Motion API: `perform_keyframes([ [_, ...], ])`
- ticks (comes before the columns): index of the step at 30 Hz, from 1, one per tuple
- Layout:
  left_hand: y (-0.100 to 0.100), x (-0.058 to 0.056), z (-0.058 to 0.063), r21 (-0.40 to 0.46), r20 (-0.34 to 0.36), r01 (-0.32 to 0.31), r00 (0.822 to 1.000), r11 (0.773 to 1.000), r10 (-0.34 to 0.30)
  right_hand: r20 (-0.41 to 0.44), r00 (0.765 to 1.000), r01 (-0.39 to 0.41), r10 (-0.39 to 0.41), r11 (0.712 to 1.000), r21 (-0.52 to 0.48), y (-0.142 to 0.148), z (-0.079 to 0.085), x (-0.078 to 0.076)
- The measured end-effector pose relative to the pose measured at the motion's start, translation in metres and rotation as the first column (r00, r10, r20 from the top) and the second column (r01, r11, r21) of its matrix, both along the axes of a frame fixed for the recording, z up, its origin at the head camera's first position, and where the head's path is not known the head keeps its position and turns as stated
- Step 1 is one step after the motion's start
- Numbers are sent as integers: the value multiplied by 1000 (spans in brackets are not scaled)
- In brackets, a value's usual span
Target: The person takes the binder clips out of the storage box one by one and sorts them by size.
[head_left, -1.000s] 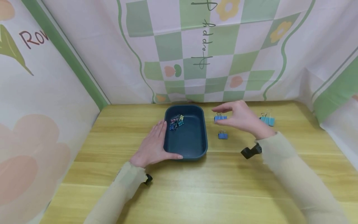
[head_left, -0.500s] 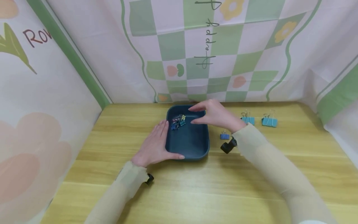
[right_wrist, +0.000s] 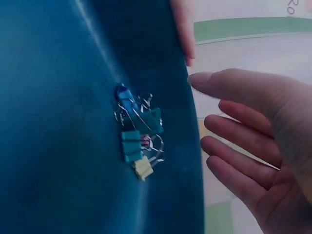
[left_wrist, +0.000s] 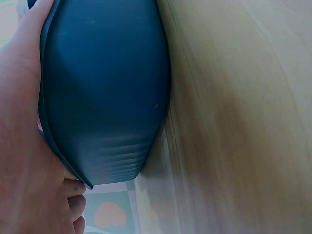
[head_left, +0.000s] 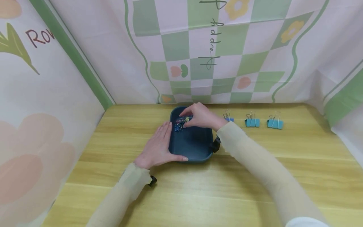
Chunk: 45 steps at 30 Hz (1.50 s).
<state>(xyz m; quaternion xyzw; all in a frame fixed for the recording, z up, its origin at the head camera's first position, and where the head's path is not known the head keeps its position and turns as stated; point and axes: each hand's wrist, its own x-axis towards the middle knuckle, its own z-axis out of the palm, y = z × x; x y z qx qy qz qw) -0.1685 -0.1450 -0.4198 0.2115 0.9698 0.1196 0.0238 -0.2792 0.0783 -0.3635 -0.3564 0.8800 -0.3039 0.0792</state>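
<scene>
behind a wooden table [head_left: 193, 195], a cloth [head_left: 258, 56] with green checks is hung. on this table a deep, dark blue tray [head_left: 195, 151] with rounded corners is placed. its left side is touched by the left hand [head_left: 157, 146], whose fingers are laid straight along the rim, the thumb being stretched over the near edge. above the tray the right hand [head_left: 199, 117] is held, its thumb and fingers parted, with nothing gripped between them. to the right of the tray, two turquoise binder clips [head_left: 252, 123] are set in one row with a blue binder clip [head_left: 229, 119], which is partly covered by the right sleeve [head_left: 249, 145]; their wire handles are raised. in the far left part of the tray, small binder clips [head_left: 178, 127] are heaped: blue [right_wrist: 126, 100], dark green, teal [right_wrist: 131, 152], pale yellow [right_wrist: 143, 167] and, mostly hidden, pink. their silvery handles are tangled.
</scene>
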Motion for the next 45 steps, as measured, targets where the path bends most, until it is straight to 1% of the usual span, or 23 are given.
perform_keyframes([
  [7,0,0,1,0,10,-1,1000,1000,1,4,1000,-19,19,999,41,-10,-11,-9],
  [12,0,0,0,1,7,5,1000,1000,-5,17,1000,-9,7,996,90,-14,-15,-13],
  [17,0,0,0,-1,-1,9,1000,1000,-9,6,1000,3,-4,991,134,-17,-21,-19],
  [22,0,0,0,2,-4,16,1000,1000,-16,10,1000,12,-14,986,166,-20,-27,-20],
  [26,-1,0,0,4,-5,18,1000,1000,-18,11,999,31,-35,974,226,-22,-34,-20],
  [29,-1,0,-1,3,0,15,1000,1000,-15,20,999,43,-49,967,251,-23,-39,-21],
  [34,-1,0,-2,3,5,9,1000,1000,-9,33,997,57,-67,969,242,-22,-43,-21],
  [42,-1,1,0,19,-1,13,1000,1000,-13,48,996,61,-73,974,219,-22,-44,-20],
  [45,0,1,1,16,14,9,1000,1000,-9,44,996,62,-74,973,224,-22,-45,-20],
])
